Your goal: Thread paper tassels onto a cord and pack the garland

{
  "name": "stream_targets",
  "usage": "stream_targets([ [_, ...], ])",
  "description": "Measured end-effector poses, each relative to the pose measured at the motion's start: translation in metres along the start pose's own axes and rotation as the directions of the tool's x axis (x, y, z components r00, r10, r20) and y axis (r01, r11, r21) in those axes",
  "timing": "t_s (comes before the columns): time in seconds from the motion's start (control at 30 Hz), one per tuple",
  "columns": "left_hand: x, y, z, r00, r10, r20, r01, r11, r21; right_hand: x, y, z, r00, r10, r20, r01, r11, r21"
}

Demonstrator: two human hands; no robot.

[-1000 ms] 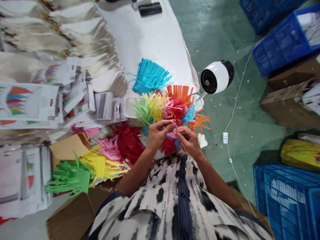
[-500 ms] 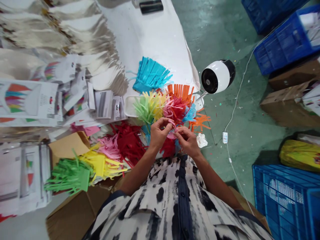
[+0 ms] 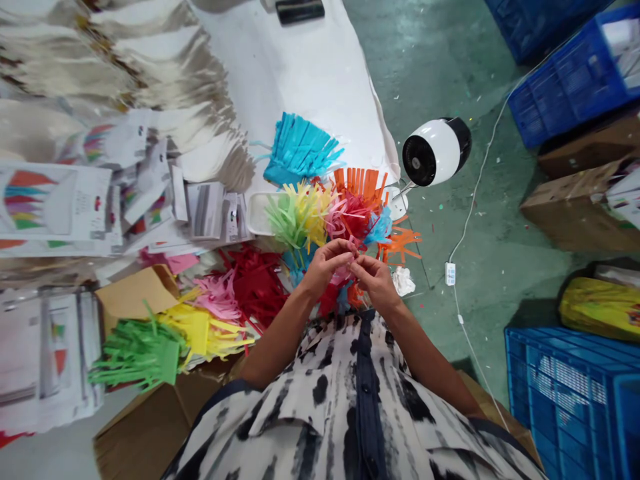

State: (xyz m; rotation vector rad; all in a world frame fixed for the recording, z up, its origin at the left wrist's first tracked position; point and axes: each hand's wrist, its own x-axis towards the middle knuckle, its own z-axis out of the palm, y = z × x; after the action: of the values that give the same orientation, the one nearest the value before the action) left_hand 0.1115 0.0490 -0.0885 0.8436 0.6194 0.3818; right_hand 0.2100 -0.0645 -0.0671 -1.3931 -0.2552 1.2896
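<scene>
Beyond left hand (image 3: pixel 323 268) and right hand (image 3: pixel 378 283), multicoloured paper fringes (image 3: pixel 313 213), white fan (image 3: pixel 433 152)

Fringed paper bundle (image 3: pixel 345 213), centre of the frame
I see green, yellow, pink, red, orange and blue strips fanning upward from a pinched base, a few ends hanging below.
</scene>
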Motion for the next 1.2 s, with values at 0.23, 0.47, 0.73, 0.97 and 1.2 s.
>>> stream_targets([
  [0.23,0.003,0.006,-0.002,0.994,0.073,-0.078,-0.065,0.993,0.102,0.003,-0.004,-0.009,0.966,-0.258,-0.023,0.245,0.939,-0.243],
  [0.47,0.002,0.013,-0.004,0.994,0.111,0.011,-0.109,0.957,0.269,0.002,-0.022,-0.017,0.859,-0.504,-0.089,0.358,0.716,-0.6],
  [0.73,-0.001,0.012,0.003,0.941,0.333,0.052,-0.305,0.773,0.556,0.002,-0.028,-0.017,0.873,-0.484,-0.061,0.324,0.668,-0.67],
  [0.97,-0.002,0.007,0.006,0.948,0.316,-0.026,-0.265,0.837,0.479,-0.001,-0.026,-0.018,0.879,-0.473,-0.055,0.325,0.68,-0.657],
  [1.2,-0.006,0.007,0.01,0.932,0.361,-0.042,-0.28,0.786,0.551,-0.002,-0.026,-0.016,0.904,-0.424,-0.059,0.301,0.727,-0.617],
])
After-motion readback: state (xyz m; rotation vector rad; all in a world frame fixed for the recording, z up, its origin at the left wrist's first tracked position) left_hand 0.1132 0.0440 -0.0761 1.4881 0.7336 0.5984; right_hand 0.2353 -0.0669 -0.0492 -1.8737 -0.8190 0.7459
